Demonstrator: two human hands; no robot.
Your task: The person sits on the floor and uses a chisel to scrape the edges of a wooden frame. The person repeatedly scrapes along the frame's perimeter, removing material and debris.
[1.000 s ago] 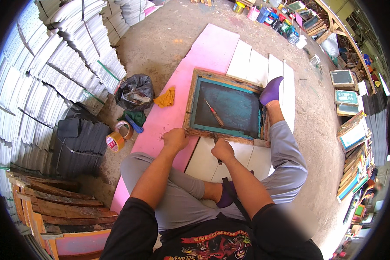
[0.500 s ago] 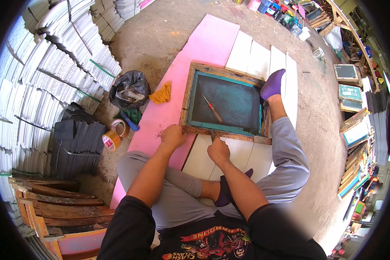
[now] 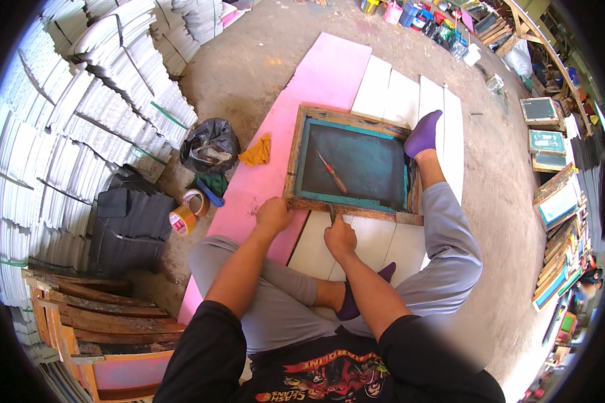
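A wooden screen-printing frame (image 3: 290,151) with dark mesh and a teal border lies in front of me. My left hand (image 3: 273,216) is closed at its near left corner. My right hand (image 3: 341,238) is closed round a slim dark tool (image 3: 332,213), which points up against the near rail; its kind is not clear. On the mesh rests a screwdriver-like tool (image 3: 333,174) with a reddish-brown handle. My foot in a purple sock (image 3: 423,134) presses against the frame's right side.
Pink board (image 3: 329,64) and white planks (image 3: 403,94) lie under the frame. To the left are an orange cloth (image 3: 256,151), a black bag (image 3: 210,144), tape rolls (image 3: 183,219) and tall white sheet stacks (image 3: 67,154). More frames (image 3: 554,198) lean at the right.
The whole view has shifted slightly. Both hands keep their places at the frame's near rail, and the tool on the mesh has not moved.
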